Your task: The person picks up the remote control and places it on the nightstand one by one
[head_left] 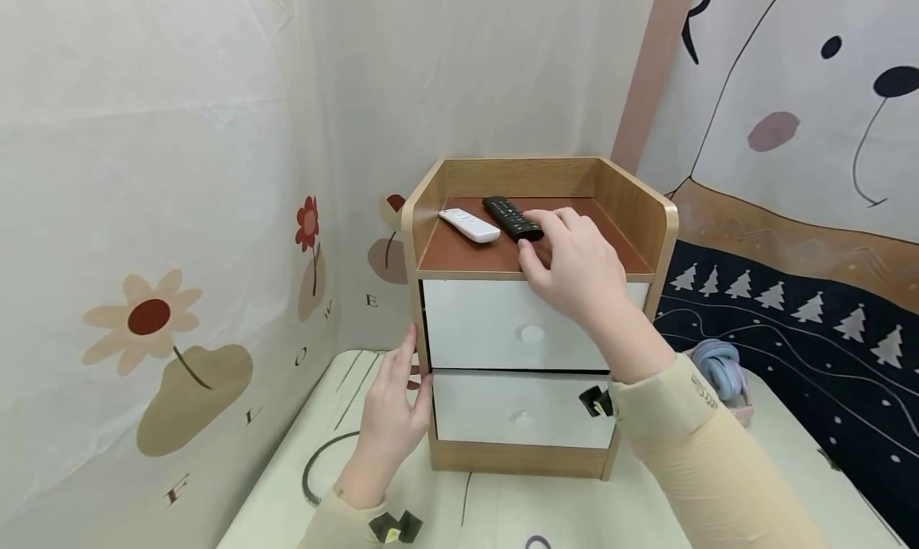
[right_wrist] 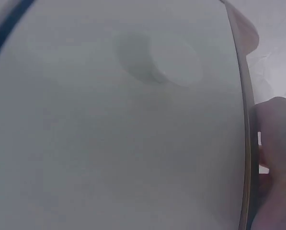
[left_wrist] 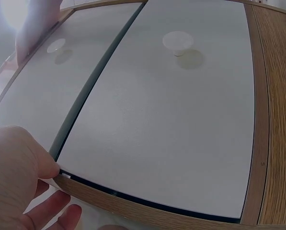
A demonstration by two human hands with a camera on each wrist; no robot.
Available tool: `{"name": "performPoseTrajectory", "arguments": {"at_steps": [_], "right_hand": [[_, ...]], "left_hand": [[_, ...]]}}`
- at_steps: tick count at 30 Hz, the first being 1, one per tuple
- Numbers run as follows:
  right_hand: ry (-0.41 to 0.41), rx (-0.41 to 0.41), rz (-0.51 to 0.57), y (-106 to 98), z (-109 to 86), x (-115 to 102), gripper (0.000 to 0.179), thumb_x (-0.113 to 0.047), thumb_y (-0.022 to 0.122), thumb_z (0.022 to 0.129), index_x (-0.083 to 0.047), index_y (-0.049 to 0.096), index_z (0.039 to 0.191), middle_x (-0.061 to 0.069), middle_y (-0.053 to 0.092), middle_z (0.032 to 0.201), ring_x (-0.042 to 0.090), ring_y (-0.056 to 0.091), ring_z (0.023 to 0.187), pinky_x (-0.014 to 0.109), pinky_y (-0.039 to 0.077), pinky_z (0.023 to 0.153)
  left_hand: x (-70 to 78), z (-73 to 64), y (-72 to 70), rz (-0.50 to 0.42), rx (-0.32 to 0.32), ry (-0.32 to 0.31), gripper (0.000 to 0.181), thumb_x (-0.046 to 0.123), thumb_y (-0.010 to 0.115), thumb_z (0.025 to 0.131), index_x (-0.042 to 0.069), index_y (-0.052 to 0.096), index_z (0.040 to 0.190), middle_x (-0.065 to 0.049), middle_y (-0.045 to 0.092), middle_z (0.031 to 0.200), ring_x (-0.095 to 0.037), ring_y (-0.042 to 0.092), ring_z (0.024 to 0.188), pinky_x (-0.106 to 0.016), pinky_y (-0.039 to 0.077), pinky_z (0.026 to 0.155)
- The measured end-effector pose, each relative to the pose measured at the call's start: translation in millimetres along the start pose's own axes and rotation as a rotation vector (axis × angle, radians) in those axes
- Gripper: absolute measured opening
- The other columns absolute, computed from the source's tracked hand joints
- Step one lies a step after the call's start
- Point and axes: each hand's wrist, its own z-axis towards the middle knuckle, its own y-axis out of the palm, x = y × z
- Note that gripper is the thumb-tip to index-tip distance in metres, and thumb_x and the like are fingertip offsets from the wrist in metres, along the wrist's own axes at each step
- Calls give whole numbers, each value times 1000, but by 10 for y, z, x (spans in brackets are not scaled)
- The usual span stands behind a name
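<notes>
A small wooden cabinet (head_left: 546, 294) with two white drawers stands upright. On its brown top lie a white remote control (head_left: 470, 225) and, to the right, a black remote control (head_left: 506, 214). My right hand (head_left: 580, 266) pinches the near end of the black remote between thumb and fingers. In the right wrist view the right hand (right_wrist: 279, 139) shows only at the drawer's upper edge; the remote is hidden there. My left hand (head_left: 391, 417) touches the cabinet's left side, fingers pointing up. The thumb is by the gap between the drawers in the left wrist view.
A raised wooden rim (head_left: 520, 178) surrounds the top's back and sides. Round white knobs (head_left: 532, 334) stick out from the drawers. Coiled blue-grey headphones or cable (head_left: 720, 367) sit behind at right. A dark coiled cord (head_left: 310, 473) lies on the pale surface at left.
</notes>
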Motion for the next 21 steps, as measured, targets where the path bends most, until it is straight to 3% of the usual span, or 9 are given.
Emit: {"name": "performPoseTrajectory", "arguments": {"at_steps": [4,9,12,16,21], "right_hand": [[-147,176,107,60,-271,72,38,-24,69,103,-11,73,139,13,72,132,35,62,114,47,58,83],[-268,307,177,90,-619,198,39,-17,71,100,-5,74,137,16,71,138,41,61,130,50,54,106],[-314,386,154,85,-780,274,41,-18,68,99,-4,73,136,19,70,141,44,62,132,37,50,119],[-341,469,144,78,-981,371,41,-21,64,99,1,74,132,27,70,136,50,63,125,16,36,127],[-301,545,143,146,-1345,574,39,-23,61,100,7,75,121,31,72,124,51,62,114,9,38,123]], "left_hand": [[-3,-9,11,-3,3,1,89,-12,76,89,-2,37,168,-27,65,121,-25,75,82,-30,68,67],[-5,0,7,-19,14,11,90,-14,76,88,-2,38,168,-27,65,121,-25,75,81,-34,69,66],[-7,-1,9,-24,15,14,90,-15,76,87,-2,37,168,-27,65,121,-24,75,82,-35,69,65],[-12,-4,13,-27,10,10,90,-14,75,88,-2,37,168,-27,65,123,-25,75,83,-34,69,66],[-15,-5,1,-22,1,0,90,-13,76,89,-1,37,169,-27,65,123,-24,75,82,-30,68,68]]}}
